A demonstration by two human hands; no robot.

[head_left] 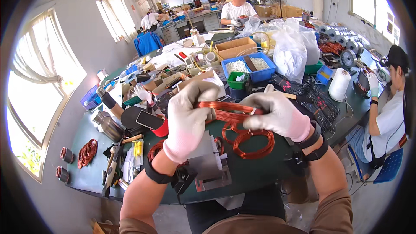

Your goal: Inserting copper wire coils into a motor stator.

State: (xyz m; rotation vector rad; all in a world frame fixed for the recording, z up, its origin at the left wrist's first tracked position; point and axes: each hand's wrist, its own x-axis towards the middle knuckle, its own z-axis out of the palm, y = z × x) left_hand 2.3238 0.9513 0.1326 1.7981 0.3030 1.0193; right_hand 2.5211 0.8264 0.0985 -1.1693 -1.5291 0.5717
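Between my gloved hands, above the near part of the table, a coil of red-brown copper wire (226, 112) is stretched sideways. My left hand (187, 117) grips its left end, fingers curled over the strands. At the opposite end my right hand (279, 113) is closed round the wire, with fingers and thumb pressed in. Another round copper coil (261, 154) lies on the green table top just below my right hand. A flat grey metal plate (208, 171) sits under and beside my left wrist, with more copper wire partly hidden behind it.
On the left are a phone (148, 120), a steel flask (108, 126), a hammer (112, 169) and a copper bundle (88, 153). Beyond my hands stand a blue bin (265, 74) and a small green bin (236, 78). A white thread cone (339, 85) stands near a seated co-worker (388, 117).
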